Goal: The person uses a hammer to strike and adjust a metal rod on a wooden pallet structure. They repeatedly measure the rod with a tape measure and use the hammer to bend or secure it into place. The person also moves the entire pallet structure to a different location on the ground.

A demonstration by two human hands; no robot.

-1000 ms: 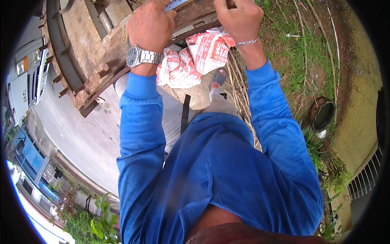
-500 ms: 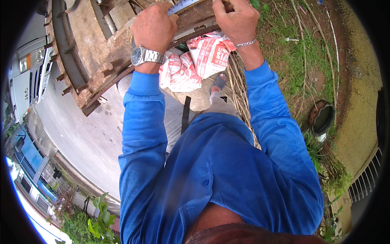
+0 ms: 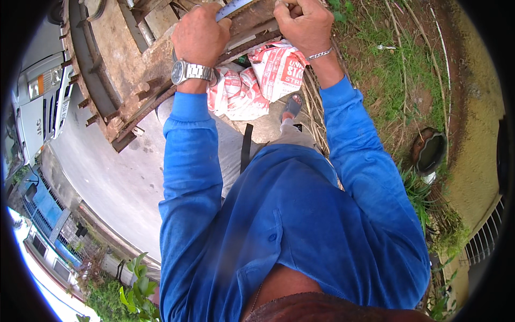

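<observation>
My left hand (image 3: 199, 35), with a steel watch on its wrist, is closed at the top of the view. A pale blue measuring strip (image 3: 232, 7) with fine marks comes out between its thumb and forefinger and runs up past the top edge. My right hand (image 3: 307, 26), wearing a chain bracelet, has its fingers curled in a pinch; what they hold is hidden. Both hands are over the edge of a rusty metal frame (image 3: 122, 59) with ribs and protruding stubs. A ribbed steel bar (image 3: 153, 106) lies along its near edge.
Crumpled red-and-white sacks (image 3: 279, 70) lie below the frame, near my sandalled foot (image 3: 293, 104). Cut stems and grass (image 3: 375, 80) cover the ground at right, with a dark pot (image 3: 431, 153) by a yellow wall (image 3: 472, 123). A white truck (image 3: 40, 102) stands on the left beside concrete pavement (image 3: 112, 177).
My right hand has shifted slightly left and up, and my left hand slightly left. Less of the measuring strip shows between them. The view has shifted a little.
</observation>
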